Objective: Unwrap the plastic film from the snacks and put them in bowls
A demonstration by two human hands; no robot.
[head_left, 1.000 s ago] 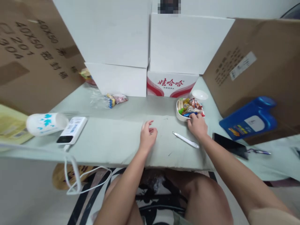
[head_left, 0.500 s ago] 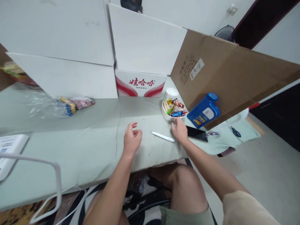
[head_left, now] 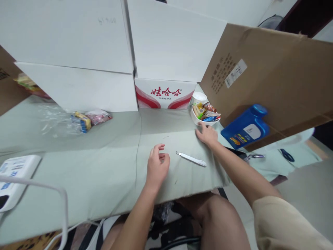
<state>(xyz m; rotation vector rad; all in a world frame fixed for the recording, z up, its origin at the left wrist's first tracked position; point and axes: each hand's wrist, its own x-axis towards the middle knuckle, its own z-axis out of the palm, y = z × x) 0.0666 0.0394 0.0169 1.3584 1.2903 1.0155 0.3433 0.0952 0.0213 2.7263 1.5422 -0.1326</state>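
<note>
My right hand (head_left: 208, 135) reaches to the near side of a white bowl (head_left: 195, 119) filled with small wrapped snacks (head_left: 206, 111). Its fingers are apart and seem to touch the bowl's lower wall, though I cannot tell for sure. Over the cloth, my left hand (head_left: 158, 165) hovers or rests with loosely curled fingers, nothing in it. Between the two hands lies a slim white tool (head_left: 191, 159) with a small metal tip. A white round tub (head_left: 199, 97) stands just behind the bowl.
A blue bottle (head_left: 246, 127) leans by the cardboard panel (head_left: 267, 73) on the right, a dark phone (head_left: 238, 152) partly hidden below it. White panels (head_left: 169, 41) stand at the back. Snack packets (head_left: 97, 116) and clear plastic lie left, near a white device (head_left: 19, 173).
My right hand has moved forward from beside the phone to the bowl's near side. The left hand stays about where it was over the cloth. The view has shifted somewhat.
</note>
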